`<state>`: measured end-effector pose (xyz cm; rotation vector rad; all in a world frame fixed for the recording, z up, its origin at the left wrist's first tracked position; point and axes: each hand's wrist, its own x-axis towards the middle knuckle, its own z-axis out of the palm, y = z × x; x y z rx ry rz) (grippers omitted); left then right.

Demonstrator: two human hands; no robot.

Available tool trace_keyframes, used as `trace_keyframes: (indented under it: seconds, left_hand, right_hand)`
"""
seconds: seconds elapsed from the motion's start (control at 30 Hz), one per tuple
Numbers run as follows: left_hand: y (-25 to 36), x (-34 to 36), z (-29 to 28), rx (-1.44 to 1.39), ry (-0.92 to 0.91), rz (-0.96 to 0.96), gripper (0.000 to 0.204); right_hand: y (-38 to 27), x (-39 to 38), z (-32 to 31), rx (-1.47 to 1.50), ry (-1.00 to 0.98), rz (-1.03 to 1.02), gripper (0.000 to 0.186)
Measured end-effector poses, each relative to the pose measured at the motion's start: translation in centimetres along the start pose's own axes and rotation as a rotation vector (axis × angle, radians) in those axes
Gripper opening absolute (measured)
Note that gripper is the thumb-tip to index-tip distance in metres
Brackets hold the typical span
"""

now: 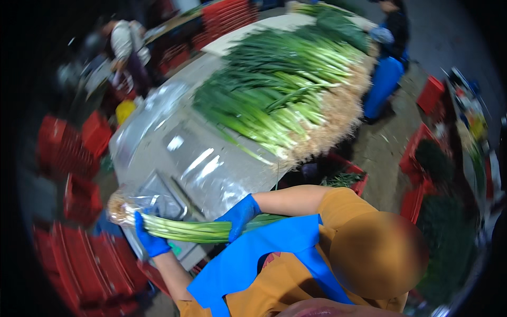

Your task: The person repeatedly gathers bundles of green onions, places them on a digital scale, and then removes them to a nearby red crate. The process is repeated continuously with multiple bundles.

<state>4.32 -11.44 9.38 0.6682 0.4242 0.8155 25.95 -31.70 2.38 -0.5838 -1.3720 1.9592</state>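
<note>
A bundle of long green onions [185, 229] lies across in front of me, white stems and roots to the left, green leaves toward my body. My left hand [151, 238], in a blue glove, is closed round the white stems near the root end. Farther along the leaves, my right hand [238, 215], also gloved in blue, grips the bundle from above. Clear plastic film [158, 203] lies by the roots, partly around them; how far it covers them I cannot tell. Behind the bundle, a flat grey metal device [182, 193] sits at the table's near edge.
A large pile of green onions [274, 79] covers the far part of the table [211, 121], roots to the right. Clear plastic sheets [153, 113] lie at left. Red crates [84, 259] stand left and right. Other people work at the far left [127, 47] and far right [388, 63].
</note>
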Motion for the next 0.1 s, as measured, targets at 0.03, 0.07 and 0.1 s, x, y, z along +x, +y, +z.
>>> trace_keyframes:
  seconds: [0.03,0.07,0.1]
  left_hand:
    - [2.1,-1.4,-2.6,0.030,0.065,0.117,0.045]
    - [4.2,-2.9,-5.5,0.060,0.182,0.283,0.049]
    - [7.0,-4.2,-10.4,0.025,0.155,0.280,0.054]
  right_hand:
    - [0.6,0.9,0.5,-0.094,-0.052,-0.081,0.079]
    - [0.7,1.6,1.2,-0.177,-0.120,-0.176,0.084]
    - [1.6,4.1,2.3,-0.146,-0.224,-0.159,0.084]
